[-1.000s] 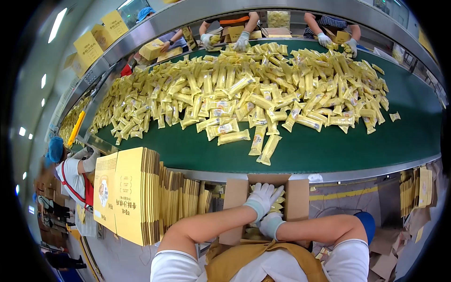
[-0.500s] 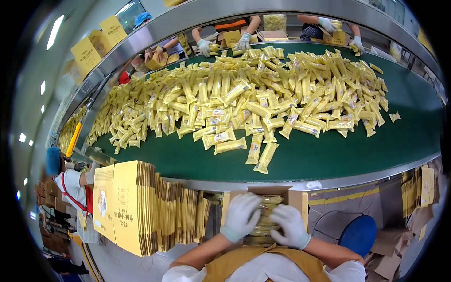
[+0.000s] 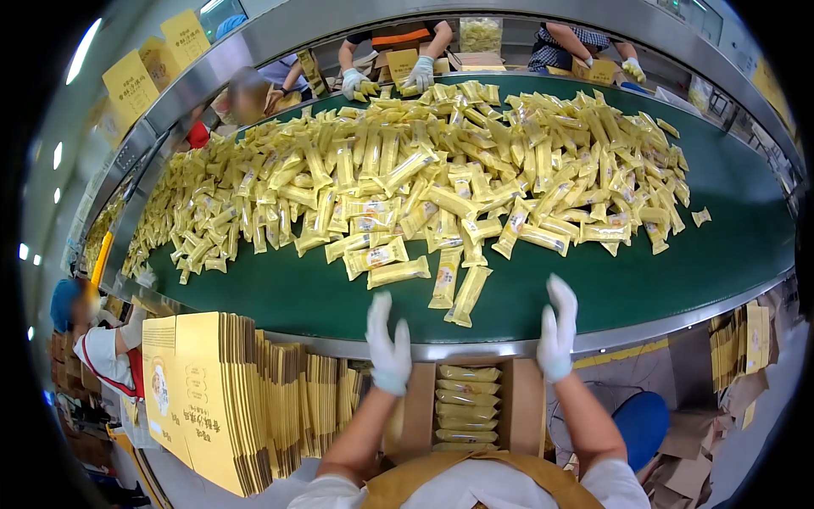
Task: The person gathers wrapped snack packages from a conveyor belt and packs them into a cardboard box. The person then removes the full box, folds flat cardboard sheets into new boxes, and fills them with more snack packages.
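Observation:
My left hand (image 3: 388,343), in a white glove, is raised over the near edge of the green conveyor belt with its fingers apart and nothing in it. Level with it on the other side, my right hand (image 3: 557,329) is likewise gloved, spread and holding nothing. Below and between them stands an open cardboard box (image 3: 527,407), close against my apron. Inside it lies a column of yellow wrapped snack bars (image 3: 468,399). Ahead of my hands, a large heap of the same yellow packets (image 3: 407,182) covers much of the belt, the nearest ones just beyond my fingertips.
Flat yellow cartons (image 3: 199,390) stand stacked at my left. A blue stool (image 3: 641,431) is at my right, near loose cardboard (image 3: 691,450). Across the green belt (image 3: 729,229), gloved co-workers handle packets and boxes; another person (image 3: 106,348) stands far left.
Both my hands have left the packets inside the box and moved up and forward to the belt edge, spreading apart. The packets in the box are now uncovered, and the view has shifted slightly.

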`<state>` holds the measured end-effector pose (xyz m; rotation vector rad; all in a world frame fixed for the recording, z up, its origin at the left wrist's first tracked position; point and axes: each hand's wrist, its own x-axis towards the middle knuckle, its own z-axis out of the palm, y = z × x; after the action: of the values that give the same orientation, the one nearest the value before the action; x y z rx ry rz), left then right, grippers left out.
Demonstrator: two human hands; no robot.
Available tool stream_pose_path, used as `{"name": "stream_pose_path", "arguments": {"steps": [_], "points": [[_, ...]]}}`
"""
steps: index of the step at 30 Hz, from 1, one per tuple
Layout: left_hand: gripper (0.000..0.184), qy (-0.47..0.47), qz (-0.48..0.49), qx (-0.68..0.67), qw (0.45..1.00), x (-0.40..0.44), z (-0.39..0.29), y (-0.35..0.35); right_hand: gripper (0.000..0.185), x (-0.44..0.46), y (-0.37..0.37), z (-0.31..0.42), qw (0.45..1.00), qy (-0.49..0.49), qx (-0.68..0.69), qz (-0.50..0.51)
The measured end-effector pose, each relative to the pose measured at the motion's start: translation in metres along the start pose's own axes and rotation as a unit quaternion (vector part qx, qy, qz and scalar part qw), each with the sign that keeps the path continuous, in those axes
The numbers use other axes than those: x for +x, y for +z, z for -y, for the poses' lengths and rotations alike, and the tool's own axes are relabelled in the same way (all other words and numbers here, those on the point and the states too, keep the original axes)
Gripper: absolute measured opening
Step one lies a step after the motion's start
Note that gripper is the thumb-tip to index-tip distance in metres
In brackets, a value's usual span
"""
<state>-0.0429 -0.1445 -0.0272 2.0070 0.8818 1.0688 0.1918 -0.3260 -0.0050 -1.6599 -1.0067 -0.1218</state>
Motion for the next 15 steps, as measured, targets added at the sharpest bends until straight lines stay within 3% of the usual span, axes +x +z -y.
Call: {"name": "stream_pose_path", "arguments": {"steps": [2,4,7,8,10,12,15], "points": [[0.062,0.043,-0.004,0.163,0.986,0.053,0.022,0.006,0.042,0.054,0.024,-0.033,0.995,-0.037,-0.052,0.081],[0.07,-0.028,0.008,0.334,0.942,0.095,0.03,0.02,0.051,0.097,0.053,-0.062,0.974,-0.045,-0.126,0.183],[0.071,-0.141,0.092,0.386,0.907,0.131,0.036,0.043,0.069,0.146,0.102,-0.077,0.915,0.101,-0.242,0.306],[0.071,-0.115,0.114,0.413,0.896,0.131,0.032,0.049,0.073,0.156,0.112,-0.067,0.88,0.149,-0.279,0.356],[0.07,-0.065,0.159,0.463,0.869,0.126,0.023,0.062,0.076,0.155,0.136,-0.06,0.861,0.188,-0.317,0.349],[0.057,0.003,0.168,0.426,0.889,0.111,0.028,0.071,0.073,0.143,0.139,-0.063,0.87,0.156,-0.32,0.341],[0.063,0.069,0.2,0.405,0.89,0.089,0.022,0.063,0.068,0.127,0.12,-0.064,0.875,0.088,-0.31,0.362]]}}
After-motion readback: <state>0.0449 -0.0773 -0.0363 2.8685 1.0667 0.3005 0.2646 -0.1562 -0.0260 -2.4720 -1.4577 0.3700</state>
